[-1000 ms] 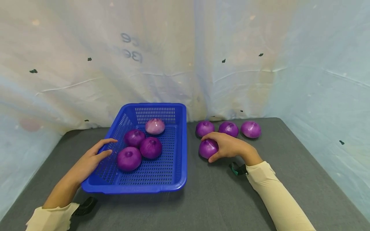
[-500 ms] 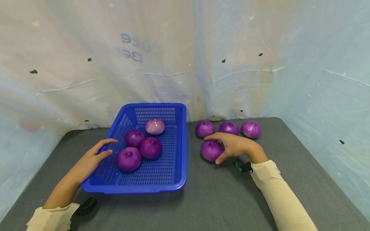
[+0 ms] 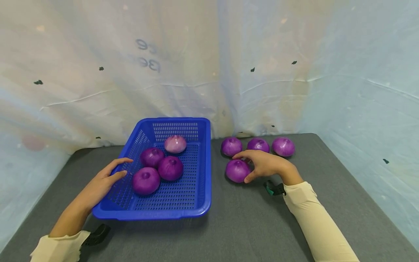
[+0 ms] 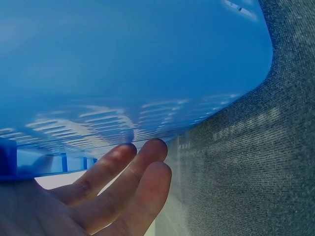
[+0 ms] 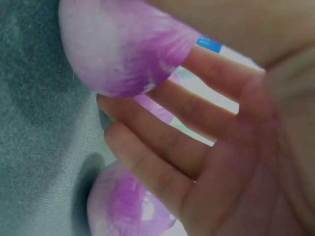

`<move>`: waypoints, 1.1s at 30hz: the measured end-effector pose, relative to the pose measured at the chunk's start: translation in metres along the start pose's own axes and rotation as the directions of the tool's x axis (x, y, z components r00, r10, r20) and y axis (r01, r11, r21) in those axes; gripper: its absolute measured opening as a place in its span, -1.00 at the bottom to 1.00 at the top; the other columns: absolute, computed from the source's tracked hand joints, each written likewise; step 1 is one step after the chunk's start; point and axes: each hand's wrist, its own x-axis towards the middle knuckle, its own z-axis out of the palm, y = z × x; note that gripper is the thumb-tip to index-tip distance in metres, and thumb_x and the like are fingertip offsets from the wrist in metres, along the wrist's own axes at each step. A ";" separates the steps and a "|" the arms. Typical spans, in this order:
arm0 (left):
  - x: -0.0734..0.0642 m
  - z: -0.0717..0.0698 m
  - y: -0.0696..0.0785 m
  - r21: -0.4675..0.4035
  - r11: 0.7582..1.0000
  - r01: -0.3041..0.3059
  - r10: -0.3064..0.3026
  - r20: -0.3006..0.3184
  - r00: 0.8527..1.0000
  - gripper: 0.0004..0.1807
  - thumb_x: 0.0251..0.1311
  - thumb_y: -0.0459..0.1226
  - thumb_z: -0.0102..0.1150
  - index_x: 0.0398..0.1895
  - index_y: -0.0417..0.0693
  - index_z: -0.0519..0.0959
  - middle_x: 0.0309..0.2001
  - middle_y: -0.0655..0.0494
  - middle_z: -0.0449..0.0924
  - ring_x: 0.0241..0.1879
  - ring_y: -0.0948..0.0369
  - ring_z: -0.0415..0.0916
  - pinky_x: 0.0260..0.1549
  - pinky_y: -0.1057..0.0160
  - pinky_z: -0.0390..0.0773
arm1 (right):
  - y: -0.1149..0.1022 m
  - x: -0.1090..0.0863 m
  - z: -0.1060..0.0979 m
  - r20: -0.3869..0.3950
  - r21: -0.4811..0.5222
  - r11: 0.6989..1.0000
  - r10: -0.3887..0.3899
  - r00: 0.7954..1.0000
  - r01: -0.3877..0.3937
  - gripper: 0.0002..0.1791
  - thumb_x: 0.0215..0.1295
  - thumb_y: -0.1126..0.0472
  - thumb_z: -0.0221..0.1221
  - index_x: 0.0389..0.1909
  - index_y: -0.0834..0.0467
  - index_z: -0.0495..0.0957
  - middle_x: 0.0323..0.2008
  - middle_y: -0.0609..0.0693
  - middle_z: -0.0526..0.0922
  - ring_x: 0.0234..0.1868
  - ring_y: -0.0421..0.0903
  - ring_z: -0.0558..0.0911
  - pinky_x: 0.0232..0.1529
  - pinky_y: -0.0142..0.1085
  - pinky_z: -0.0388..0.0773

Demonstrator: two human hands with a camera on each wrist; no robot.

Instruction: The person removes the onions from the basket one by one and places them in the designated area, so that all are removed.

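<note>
My left hand (image 3: 99, 183) holds the left rim of a blue plastic basket (image 3: 208, 174), thumb and index finger over the inside. In the left wrist view the other fingers (image 4: 147, 196) extend along the outside of its wall. Several purple onions, one a nearby onion (image 3: 146, 181), and a paler pink onion (image 3: 175, 144) lie inside. Right of the basket, my right hand (image 3: 265, 165) rests its thumb and fingertips by a purple onion (image 3: 237, 171) on the table. In the right wrist view its fingers (image 5: 147, 132) look nearly straight, some touching the onion (image 5: 118, 49).
Behind my right hand stand a left onion (image 3: 231, 146), a middle onion (image 3: 258, 145) and a right onion (image 3: 283, 146) in a row on the dark grey tabletop (image 3: 242, 225). A pale hanging sheet (image 3: 196, 98) borders the table behind.
The onion at my right hand shifted slightly right with the hand, then slightly back left while the hand stayed nearly in place, its grip loosened. The left hand and basket have not moved.
</note>
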 end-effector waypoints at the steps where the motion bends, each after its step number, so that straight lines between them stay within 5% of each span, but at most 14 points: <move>1: 0.000 0.000 0.000 0.001 1.000 0.001 -0.001 0.000 1.000 -0.45 0.54 -0.02 -0.15 0.49 0.07 0.10 0.52 -0.36 -0.18 -0.02 -0.13 0.59 -0.30 -0.04 0.69 | 0.000 0.000 0.000 0.002 0.003 1.000 0.004 1.000 -0.004 -0.09 -0.04 0.09 0.55 0.38 0.06 0.38 0.28 0.00 0.50 0.25 0.02 0.52 0.25 0.00 0.47; 21: 0.000 -0.001 0.002 0.014 1.000 -0.010 0.011 -0.001 1.000 -0.43 0.54 -0.02 -0.15 0.49 0.04 0.09 0.51 -0.38 -0.17 0.02 -0.21 0.57 -0.30 -0.06 0.69 | -0.010 -0.011 -0.012 -0.024 -0.047 0.998 0.041 0.999 -0.042 -0.07 0.10 0.00 0.46 0.46 0.10 0.27 0.42 0.13 0.35 0.39 0.13 0.41 0.33 0.08 0.39; 33: 0.002 0.001 0.000 0.033 0.999 -0.009 0.010 -0.009 1.000 -0.45 0.55 -0.05 -0.17 0.50 0.04 0.09 0.51 -0.39 -0.15 0.00 -0.17 0.58 -0.31 -0.02 0.68 | -0.030 -0.017 -0.020 -0.099 -0.097 0.995 -0.022 0.995 0.012 -0.19 0.23 -0.02 0.36 0.45 0.11 0.30 0.41 0.08 0.38 0.43 0.07 0.37 0.38 0.06 0.32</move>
